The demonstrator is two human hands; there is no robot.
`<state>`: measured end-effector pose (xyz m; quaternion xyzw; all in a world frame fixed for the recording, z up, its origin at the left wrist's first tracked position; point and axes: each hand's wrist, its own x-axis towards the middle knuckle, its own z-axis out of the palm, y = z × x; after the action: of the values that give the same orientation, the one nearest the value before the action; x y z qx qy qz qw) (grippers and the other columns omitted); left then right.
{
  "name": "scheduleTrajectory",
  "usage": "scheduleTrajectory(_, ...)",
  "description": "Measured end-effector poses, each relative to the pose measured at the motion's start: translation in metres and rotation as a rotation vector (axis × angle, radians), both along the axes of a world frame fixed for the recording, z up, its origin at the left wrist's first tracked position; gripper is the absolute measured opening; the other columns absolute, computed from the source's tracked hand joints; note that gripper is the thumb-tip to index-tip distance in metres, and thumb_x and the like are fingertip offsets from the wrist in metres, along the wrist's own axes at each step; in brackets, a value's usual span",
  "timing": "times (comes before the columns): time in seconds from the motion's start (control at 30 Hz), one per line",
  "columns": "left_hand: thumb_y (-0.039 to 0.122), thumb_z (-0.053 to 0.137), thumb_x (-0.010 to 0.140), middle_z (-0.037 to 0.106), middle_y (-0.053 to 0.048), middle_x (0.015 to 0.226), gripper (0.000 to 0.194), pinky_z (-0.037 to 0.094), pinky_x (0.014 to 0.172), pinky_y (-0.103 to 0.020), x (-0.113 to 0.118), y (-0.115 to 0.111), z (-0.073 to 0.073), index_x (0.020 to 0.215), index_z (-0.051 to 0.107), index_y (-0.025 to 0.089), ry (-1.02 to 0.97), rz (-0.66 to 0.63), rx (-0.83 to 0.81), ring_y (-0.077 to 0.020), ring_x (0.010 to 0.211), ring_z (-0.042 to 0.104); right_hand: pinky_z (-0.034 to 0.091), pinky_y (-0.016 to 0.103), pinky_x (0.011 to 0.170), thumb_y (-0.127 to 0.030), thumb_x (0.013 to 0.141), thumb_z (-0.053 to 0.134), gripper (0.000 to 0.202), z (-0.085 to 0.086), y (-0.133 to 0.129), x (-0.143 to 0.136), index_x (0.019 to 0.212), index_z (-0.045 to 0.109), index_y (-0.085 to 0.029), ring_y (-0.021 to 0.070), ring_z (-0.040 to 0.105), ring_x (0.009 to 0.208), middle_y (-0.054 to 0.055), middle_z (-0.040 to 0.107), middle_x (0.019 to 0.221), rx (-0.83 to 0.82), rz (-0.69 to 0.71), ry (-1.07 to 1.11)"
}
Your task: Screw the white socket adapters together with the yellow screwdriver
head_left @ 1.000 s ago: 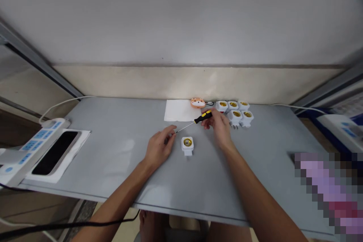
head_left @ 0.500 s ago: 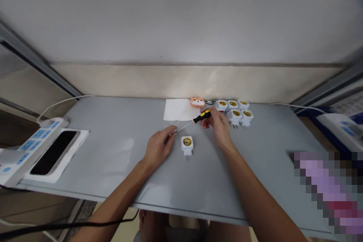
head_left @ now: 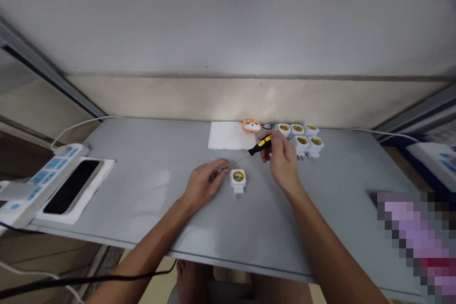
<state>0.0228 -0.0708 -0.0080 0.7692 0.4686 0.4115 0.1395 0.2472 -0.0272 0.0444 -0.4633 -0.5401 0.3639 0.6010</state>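
A screwdriver (head_left: 261, 146) with a black and yellow handle is gripped by my right hand (head_left: 283, 154), its thin shaft slanting down to the left. At the tip, my left hand (head_left: 206, 180) pinches thumb and forefinger together around a tiny dark thing, too small to name. Just right of those fingers a white lamp socket adapter (head_left: 238, 179) stands on the table, its gold-coloured threaded opening facing up. Several similar white socket adapters (head_left: 315, 146) are grouped behind my right hand, which partly covers them.
White paper (head_left: 228, 137) and an orange animal-faced case (head_left: 251, 126) lie near the back wall. On the left are a power strip (head_left: 46, 178) and a phone (head_left: 73, 187) on paper. Another power strip (head_left: 436, 154) sits at right, above a pixelated purple patch. A black cable (head_left: 107, 279) crosses the front.
The whole view has shifted slightly, moving the scene a little to the right. Both hands keep their grips, with the screwdriver tip still at the left fingertips.
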Motion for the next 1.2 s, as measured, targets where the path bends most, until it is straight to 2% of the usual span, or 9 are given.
scheduleTrajectory(0.1,0.034,0.061,0.102,0.076,-0.003,0.1,0.031,0.053,0.065,-0.025,0.0,0.0,0.001,0.132,0.062,0.026,0.007,-0.039,-0.098,-0.0124,0.07,0.065,0.038,0.023,0.047,-0.06,0.104,0.046,0.047,-0.001,0.001,0.001,0.088,0.068,-0.021,0.0105,0.048,0.049,-0.004,0.051,0.056,0.005,-0.029,-0.012)
scheduleTrajectory(0.2,0.031,0.061,0.1,0.073,-0.005,0.116,0.054,0.054,0.069,-0.026,0.0,-0.001,0.003,0.151,0.043,0.027,-0.034,-0.116,-0.188,-0.0118,0.071,0.062,0.036,0.023,0.045,-0.056,0.104,0.048,0.045,0.0,0.001,0.004,0.084,0.068,-0.021,0.0096,0.046,0.048,-0.003,0.053,0.059,0.054,-0.105,0.015)
scheduleTrajectory(0.27,0.028,0.06,0.099,0.07,-0.007,0.123,0.063,0.055,0.074,-0.029,-0.001,-0.002,0.005,0.156,0.034,0.028,-0.04,-0.173,-0.208,-0.0129,0.076,0.062,0.035,0.023,0.044,-0.055,0.104,0.048,0.045,0.004,-0.001,0.006,0.08,0.067,-0.021,0.0092,0.045,0.049,-0.002,0.055,0.064,0.097,-0.168,0.039)
scheduleTrajectory(0.4,0.039,0.072,0.092,0.072,-0.008,0.124,0.073,0.057,0.078,-0.034,-0.002,-0.003,0.009,0.155,0.036,0.027,0.073,-0.234,-0.187,-0.0176,0.081,0.064,0.036,0.025,0.046,-0.053,0.105,0.047,0.045,0.01,-0.01,0.012,0.078,0.066,-0.022,0.0115,0.047,0.054,0.001,0.056,0.069,0.204,-0.259,-0.032)
scheduleTrajectory(0.5,0.039,0.069,0.096,0.075,-0.007,0.121,0.063,0.058,0.078,-0.036,-0.002,-0.003,0.01,0.152,0.042,0.027,0.122,-0.252,-0.171,-0.0184,0.078,0.066,0.039,0.027,0.049,-0.05,0.106,0.047,0.043,0.014,-0.018,0.012,0.079,0.067,-0.022,0.0123,0.05,0.056,0.001,0.06,0.07,0.281,-0.252,-0.193)
scheduleTrajectory(0.63,0.032,0.063,0.1,0.077,-0.006,0.123,0.06,0.06,0.082,-0.037,-0.001,-0.002,0.01,0.155,0.039,0.028,0.108,-0.29,-0.16,-0.0188,0.08,0.069,0.04,0.027,0.051,-0.041,0.106,0.047,0.038,0.015,-0.025,0.006,0.08,0.067,-0.023,0.0107,0.051,0.052,-0.001,0.06,0.063,0.331,-0.166,-0.321)
scheduleTrajectory(0.83,0.034,0.061,0.103,0.076,-0.006,0.127,0.057,0.06,0.086,-0.036,-0.001,-0.001,0.01,0.156,0.039,0.029,0.084,-0.313,-0.166,-0.0204,0.091,0.074,0.039,0.026,0.05,-0.037,0.105,0.046,0.034,0.013,-0.026,0.0,0.08,0.065,-0.023,0.011,0.052,0.05,-0.002,0.061,0.061,0.34,-0.11,-0.355)
scheduleTrajectory(1.2,0.034,0.06,0.103,0.076,-0.006,0.126,0.053,0.06,0.081,-0.035,-0.001,-0.002,0.011,0.153,0.042,0.028,0.104,-0.298,-0.159,-0.0196,0.084,0.071,0.039,0.027,0.048,-0.037,0.106,0.043,0.039,0.008,-0.025,0.002,0.076,0.065,-0.023,0.0114,0.051,0.047,-0.002,0.061,0.057,0.395,-0.107,-0.399)
